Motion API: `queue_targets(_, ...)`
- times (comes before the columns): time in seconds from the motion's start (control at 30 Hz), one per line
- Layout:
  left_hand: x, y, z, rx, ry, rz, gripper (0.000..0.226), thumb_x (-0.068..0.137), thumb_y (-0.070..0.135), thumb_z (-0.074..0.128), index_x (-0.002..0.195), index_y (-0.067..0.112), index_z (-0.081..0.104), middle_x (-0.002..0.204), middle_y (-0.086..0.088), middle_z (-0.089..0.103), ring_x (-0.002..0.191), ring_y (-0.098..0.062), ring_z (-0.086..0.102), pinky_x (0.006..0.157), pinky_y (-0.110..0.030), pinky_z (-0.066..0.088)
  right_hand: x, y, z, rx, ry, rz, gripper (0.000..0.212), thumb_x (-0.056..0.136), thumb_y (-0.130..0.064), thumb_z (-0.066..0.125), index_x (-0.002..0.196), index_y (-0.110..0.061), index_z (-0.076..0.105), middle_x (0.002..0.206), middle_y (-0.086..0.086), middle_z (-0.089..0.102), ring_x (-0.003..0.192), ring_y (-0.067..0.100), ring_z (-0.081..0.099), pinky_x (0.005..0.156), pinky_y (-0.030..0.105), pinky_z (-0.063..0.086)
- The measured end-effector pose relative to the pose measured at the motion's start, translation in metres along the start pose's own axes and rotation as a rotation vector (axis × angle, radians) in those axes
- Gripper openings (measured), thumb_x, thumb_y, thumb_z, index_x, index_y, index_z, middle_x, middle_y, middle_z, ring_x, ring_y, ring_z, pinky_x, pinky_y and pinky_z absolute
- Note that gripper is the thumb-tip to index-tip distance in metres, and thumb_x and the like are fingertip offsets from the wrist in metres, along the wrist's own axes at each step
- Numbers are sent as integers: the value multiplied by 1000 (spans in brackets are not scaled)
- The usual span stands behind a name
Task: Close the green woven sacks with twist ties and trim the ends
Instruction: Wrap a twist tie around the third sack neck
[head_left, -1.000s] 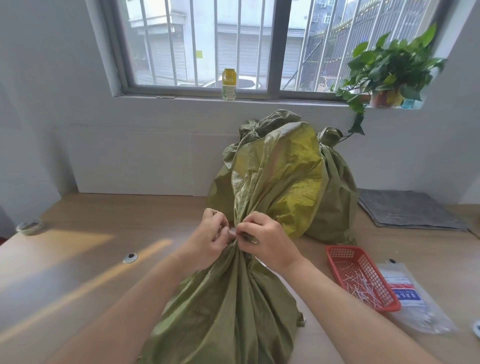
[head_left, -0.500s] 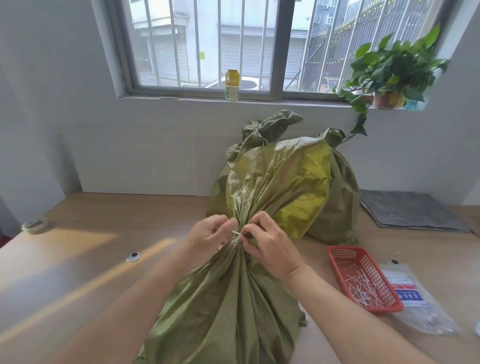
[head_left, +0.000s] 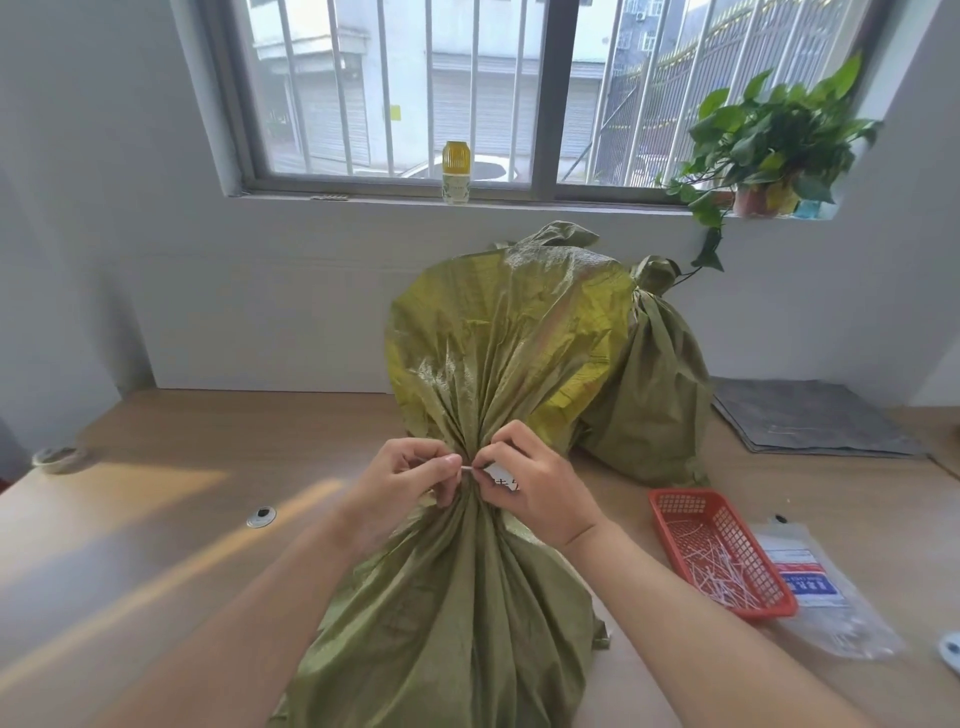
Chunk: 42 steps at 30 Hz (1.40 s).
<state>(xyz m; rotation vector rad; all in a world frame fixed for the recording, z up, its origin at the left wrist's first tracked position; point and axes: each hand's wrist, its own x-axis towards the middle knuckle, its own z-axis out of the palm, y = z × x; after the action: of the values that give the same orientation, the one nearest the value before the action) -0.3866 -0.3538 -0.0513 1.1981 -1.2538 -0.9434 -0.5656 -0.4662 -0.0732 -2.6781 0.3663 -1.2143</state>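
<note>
A green woven sack (head_left: 457, 613) lies in front of me on the wooden table, its neck gathered and its top flared upward. A thin white tie (head_left: 467, 468) runs across the neck. My left hand (head_left: 405, 478) pinches one end of the tie and my right hand (head_left: 535, 488) pinches the other, both pressed against the bunched neck. Behind stand two more green sacks (head_left: 654, 395) with tied tops. How the tie wraps behind the neck is hidden.
A red mesh basket (head_left: 670, 506) with several white ties sits to the right, beside a clear plastic packet (head_left: 815, 587). A grey folded mat (head_left: 810, 415) lies at back right. A tape roll (head_left: 57, 460) is at far left, a bottle (head_left: 455, 171) and potted plant (head_left: 769, 150) on the sill.
The sack's flared top has opened out wider and stands taller. Both hands shifted slightly apart at the neck, and the white tie now shows between their fingertips.
</note>
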Motion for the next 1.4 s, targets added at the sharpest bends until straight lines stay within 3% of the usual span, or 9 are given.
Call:
queue_targets(0.13, -2, -5, -3, -53, 7, -9, 37, 93, 18, 64, 80, -17, 59, 67, -11, 57, 68, -23, 53, 71, -31, 44, 3, -1, 1, -2, -53, -5, 6, 95, -8, 73, 98, -3, 71, 99, 6, 58, 83, 15, 57, 81, 5, 37)
queue_targets(0.37, 3, -8, -5, 224, 105, -49, 34, 100, 10, 63, 70, -6, 65, 60, -10, 57, 61, -20, 51, 67, -36, 40, -3, 0, 11, 69, -82, 109, 17, 97, -27, 72, 100, -11, 76, 100, -5, 59, 83, 9, 61, 76, 23, 53)
queue_targets(0.6, 2, -11, -11, 624, 86, -149, 28, 95, 32, 72, 68, 22, 76, 63, 7, 72, 53, 2, 56, 61, -22, 45, 4, -19, 11, 183, -2, 361, 27, 104, -33, 62, 118, -12, 73, 104, -9, 62, 81, 8, 67, 77, 26, 59)
queue_targets(0.7, -6, -14, -18, 713, 48, -225, 24, 91, 46, 73, 75, 28, 78, 68, 12, 71, 65, -3, 62, 68, -30, 52, -1, -22, 16, 177, -38, 414, 23, 104, -28, 60, 119, -15, 73, 106, -9, 63, 83, 7, 66, 80, 27, 58)
queue_targets(0.97, -21, -16, -19, 673, 31, -201, 32, 88, 59, 63, 95, 29, 69, 91, 5, 74, 81, -15, 72, 74, -39, 63, -5, -38, 25, 273, 77, 617, 22, 105, -23, 57, 116, -14, 74, 104, -4, 67, 86, 5, 62, 77, 15, 50)
queue_targets(1.07, -20, -10, -13, 565, 116, -128, 34, 88, 55, 57, 103, 25, 63, 96, 0, 70, 84, -16, 68, 72, -35, 58, -3, -38, 25, 386, 171, 793, 27, 105, -34, 52, 116, -21, 73, 99, -3, 71, 87, 12, 67, 80, 32, 57)
queue_targets(1.17, -17, 5, -1, 464, 227, -3, 38, 86, 46, 52, 108, 16, 63, 102, -3, 67, 83, 2, 62, 66, -12, 48, -4, -39, 21, 447, 232, 887, 32, 104, -40, 48, 115, -24, 73, 97, -3, 73, 88, 22, 70, 80, 53, 60)
queue_targets(1.27, -13, 17, 8, 415, 269, 45, 29, 93, 36, 55, 109, 14, 65, 105, -6, 66, 83, 3, 60, 66, -6, 46, -10, -43, 10, 496, 277, 937, 28, 108, -32, 47, 112, -25, 73, 95, 3, 74, 88, 29, 71, 75, 54, 61)
queue_targets(1.4, -17, 29, 29, 454, 280, 83, 24, 89, 40, 55, 102, 24, 68, 107, 0, 66, 97, -9, 63, 81, -21, 47, -22, -45, -12, 568, 308, 958, 29, 110, -28, 44, 111, -24, 73, 104, -2, 72, 96, 24, 71, 71, 44, 65)
